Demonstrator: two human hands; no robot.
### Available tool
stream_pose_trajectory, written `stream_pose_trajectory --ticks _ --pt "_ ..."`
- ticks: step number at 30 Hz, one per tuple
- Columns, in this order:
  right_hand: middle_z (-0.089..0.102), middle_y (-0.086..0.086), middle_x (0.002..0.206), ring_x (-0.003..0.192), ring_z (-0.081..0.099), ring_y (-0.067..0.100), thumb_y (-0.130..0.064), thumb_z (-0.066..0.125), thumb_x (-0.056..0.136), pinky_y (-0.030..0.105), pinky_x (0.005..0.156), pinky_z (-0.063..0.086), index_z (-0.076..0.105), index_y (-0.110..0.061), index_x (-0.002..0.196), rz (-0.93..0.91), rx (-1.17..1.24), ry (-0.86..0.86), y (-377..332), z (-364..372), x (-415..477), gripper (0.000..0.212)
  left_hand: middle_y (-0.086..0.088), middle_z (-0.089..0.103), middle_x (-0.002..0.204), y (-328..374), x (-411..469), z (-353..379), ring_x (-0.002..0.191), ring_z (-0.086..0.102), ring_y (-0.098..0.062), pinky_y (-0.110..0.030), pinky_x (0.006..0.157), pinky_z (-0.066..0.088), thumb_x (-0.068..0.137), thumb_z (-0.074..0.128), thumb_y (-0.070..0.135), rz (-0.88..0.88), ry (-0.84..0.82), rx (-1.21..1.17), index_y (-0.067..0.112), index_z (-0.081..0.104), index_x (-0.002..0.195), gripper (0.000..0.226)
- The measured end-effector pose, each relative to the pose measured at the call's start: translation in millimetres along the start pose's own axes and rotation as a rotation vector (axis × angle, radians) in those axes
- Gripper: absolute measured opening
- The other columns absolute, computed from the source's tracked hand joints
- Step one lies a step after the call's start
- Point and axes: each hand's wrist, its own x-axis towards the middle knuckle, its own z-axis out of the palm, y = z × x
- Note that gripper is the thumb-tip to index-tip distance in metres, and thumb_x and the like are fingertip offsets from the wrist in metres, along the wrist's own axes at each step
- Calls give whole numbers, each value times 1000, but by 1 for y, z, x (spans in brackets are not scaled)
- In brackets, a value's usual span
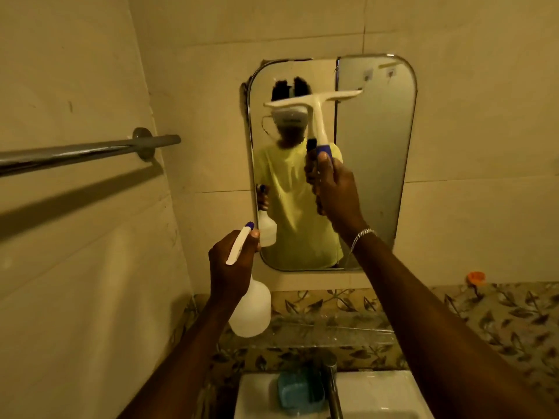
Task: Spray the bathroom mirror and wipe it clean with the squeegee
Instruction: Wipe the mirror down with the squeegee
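Note:
The bathroom mirror [375,152], tall with rounded corners and a metal frame, hangs on the tiled wall straight ahead. My right hand [335,189] grips the blue handle of a white squeegee [316,107]. Its blade lies tilted across the mirror's upper middle, right end higher. My left hand [231,263] holds a white spray bottle [251,309] with a blue-tipped nozzle, raised just left of the mirror's lower corner. The mirror reflects a person in a yellow shirt with both tools.
A metal towel bar [90,152] juts from the left wall at shoulder height. Below the mirror runs a leaf-patterned ledge [484,322] with an orange object [476,277] on it. A white sink [378,394] with a tap [332,385] and a blue soap dish [298,391] sits below.

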Motion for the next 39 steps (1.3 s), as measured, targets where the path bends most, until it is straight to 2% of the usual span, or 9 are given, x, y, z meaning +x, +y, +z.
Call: stream_pose_trajectory --ticks 5,10,13,17,24,29,31,34,39 --pt "51 3 65 56 48 18 -45 43 108 35 54 40 61 -5 90 146 -27 -13 108 -16 -109 47 -1 72 72 -11 -2 -3 70 70 -18 -39 68 59 99 57 44 -16 -6 42 10 74 84 41" --pt "57 -1 56 51 56 15 -60 45 93 24 47 45 65 -9 83 459 -159 17 183 -40 -219 56 1 73 74 -11 -4 -4 72 71 -16 -40 69 60 99 57 44 -26 -22 55 12 74 86 39" --pt "66 2 61 68 68 25 -47 45 101 30 60 53 70 -8 82 617 -221 -42 199 -51 -260 49 2 74 76 -7 -3 -4 74 72 -15 -36 70 60 98 56 52 -20 -31 55 13 75 88 44" --pt "56 4 62 53 53 18 -54 48 93 28 49 42 64 -5 91 590 -23 -21 151 -54 -233 52 2 74 75 -4 5 -8 74 73 -18 -44 72 61 99 59 41 -23 -23 17 14 74 87 34" --pt "55 -9 62 50 50 6 -44 38 111 23 44 42 57 -19 97 179 289 187 -16 -38 -55 35 1 73 75 9 17 -16 73 72 -19 -45 72 62 100 59 38 0 -12 0 12 74 87 32" --pt "52 0 69 50 45 13 -48 38 110 29 49 34 54 -6 121 213 662 155 -77 16 24 46 2 73 75 17 18 -20 75 71 -13 -20 73 56 99 57 41 14 1 20 11 75 86 37" --pt "51 2 74 52 47 13 -49 38 110 26 46 38 52 -3 133 232 613 154 -87 46 26 54 0 73 76 17 20 -22 75 71 -12 -19 73 56 99 59 36 16 7 26 9 75 87 34" --pt "52 0 70 51 49 9 -48 39 109 21 43 42 55 -5 124 259 512 126 -82 83 2 48 -3 73 79 16 23 -23 76 72 -11 -25 75 60 98 62 25 34 46 50 3 76 92 27" --pt "51 -3 69 50 49 4 -47 36 110 15 42 43 58 -18 117 279 313 77 -21 100 -68 37 -6 73 77 11 25 -26 74 71 -12 -9 73 51 99 58 32 48 62 69 0 75 91 37"
